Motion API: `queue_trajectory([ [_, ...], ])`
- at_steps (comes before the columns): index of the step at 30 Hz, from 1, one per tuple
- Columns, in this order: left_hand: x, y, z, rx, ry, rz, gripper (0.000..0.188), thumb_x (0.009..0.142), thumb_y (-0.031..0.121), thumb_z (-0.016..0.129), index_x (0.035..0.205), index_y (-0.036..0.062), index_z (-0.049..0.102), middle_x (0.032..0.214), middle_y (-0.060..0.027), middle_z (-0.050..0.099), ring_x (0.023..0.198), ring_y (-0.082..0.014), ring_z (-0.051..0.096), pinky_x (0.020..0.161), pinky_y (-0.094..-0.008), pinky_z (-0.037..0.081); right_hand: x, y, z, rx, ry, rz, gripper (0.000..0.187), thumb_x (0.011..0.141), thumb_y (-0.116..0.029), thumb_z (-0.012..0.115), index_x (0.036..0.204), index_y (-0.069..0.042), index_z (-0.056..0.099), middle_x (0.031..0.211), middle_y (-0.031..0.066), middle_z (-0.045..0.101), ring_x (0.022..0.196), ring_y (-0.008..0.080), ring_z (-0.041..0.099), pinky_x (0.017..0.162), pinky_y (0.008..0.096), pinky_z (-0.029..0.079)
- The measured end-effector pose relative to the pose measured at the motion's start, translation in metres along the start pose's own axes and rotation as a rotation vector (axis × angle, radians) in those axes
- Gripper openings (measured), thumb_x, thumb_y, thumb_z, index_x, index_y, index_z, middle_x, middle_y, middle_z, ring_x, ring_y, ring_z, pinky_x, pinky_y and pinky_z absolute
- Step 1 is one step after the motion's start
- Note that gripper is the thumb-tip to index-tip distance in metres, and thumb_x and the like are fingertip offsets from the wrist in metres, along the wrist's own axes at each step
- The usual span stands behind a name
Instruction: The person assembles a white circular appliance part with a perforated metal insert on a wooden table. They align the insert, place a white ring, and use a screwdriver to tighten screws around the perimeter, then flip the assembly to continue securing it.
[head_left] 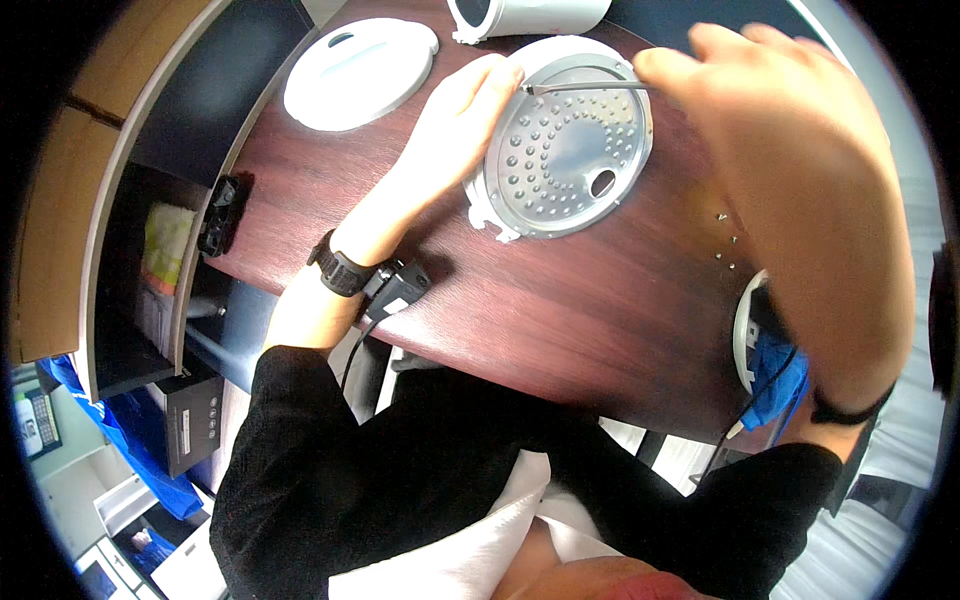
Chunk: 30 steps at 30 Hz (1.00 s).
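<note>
A round white lid with a dimpled metal inner plate lies on the dark wooden table. My left hand rests flat on the lid's left edge, steadying it. My right hand hovers over the lid's right side and grips a thin metal screwdriver, whose tip touches the plate's upper left rim beside my left fingertips. Several tiny screws lie on the table to the right of the lid.
A second white round cover lies at the back left, and a white appliance body stands at the back edge. A black part sits at the table's left edge. Another white part with blue cloth is at the right.
</note>
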<state>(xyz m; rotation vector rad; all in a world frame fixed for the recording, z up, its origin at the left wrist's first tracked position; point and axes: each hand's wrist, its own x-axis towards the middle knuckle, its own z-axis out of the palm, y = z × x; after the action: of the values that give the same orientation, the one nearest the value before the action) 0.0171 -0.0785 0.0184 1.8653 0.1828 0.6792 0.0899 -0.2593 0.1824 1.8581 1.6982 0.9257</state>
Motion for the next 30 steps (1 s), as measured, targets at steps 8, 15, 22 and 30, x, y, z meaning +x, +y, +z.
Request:
queue_trajectory([
  [8,0.001,0.004,0.007,-0.067,-0.062,-0.053,0.032,0.099,0.031,0.044,0.101,0.0016,0.058,0.085,-0.0016,0.057,0.081,-0.0085,0.05,0.076,-0.0248,0.042,-0.051,0.007,0.019,0.604,-0.071,0.246,0.026,0.086,-0.006,0.059,0.112,-0.008,0.059,0.082,0.0057,0.061,0.074,0.0132,0.06,0.065,0.0256,0.047],
  [15,0.007,-0.009,0.013,-0.279,-0.045,-0.091,0.032,0.095,0.03,0.049,0.101,0.001,0.06,0.086,-0.0028,0.06,0.078,-0.0089,0.053,0.072,-0.0246,0.044,-0.143,-0.046,0.114,1.308,-0.428,1.061,0.018,0.09,-0.018,0.059,0.103,-0.006,0.056,0.073,0.0079,0.058,0.061,0.0111,0.059,0.052,0.0272,0.045],
  [22,0.011,-0.027,0.012,-0.305,-0.004,0.01,0.031,0.094,0.027,0.046,0.097,-0.0014,0.058,0.088,-0.0077,0.059,0.082,-0.0134,0.053,0.078,-0.0281,0.043,-0.172,-0.092,0.159,0.987,-0.464,0.951,0.031,0.086,-0.024,0.06,0.107,-0.003,0.052,0.089,0.0222,0.064,0.086,0.0402,0.062,0.076,0.0458,0.047],
  [30,0.007,-0.031,0.011,-0.389,0.029,-0.128,0.031,0.096,0.025,0.042,0.094,-0.0015,0.058,0.085,-0.006,0.057,0.08,-0.0124,0.05,0.078,-0.0286,0.042,-0.053,-0.065,0.117,0.945,0.059,0.572,0.024,0.084,-0.03,0.063,0.086,-0.006,0.057,0.077,0.0119,0.063,0.071,0.0303,0.064,0.062,0.0403,0.05],
])
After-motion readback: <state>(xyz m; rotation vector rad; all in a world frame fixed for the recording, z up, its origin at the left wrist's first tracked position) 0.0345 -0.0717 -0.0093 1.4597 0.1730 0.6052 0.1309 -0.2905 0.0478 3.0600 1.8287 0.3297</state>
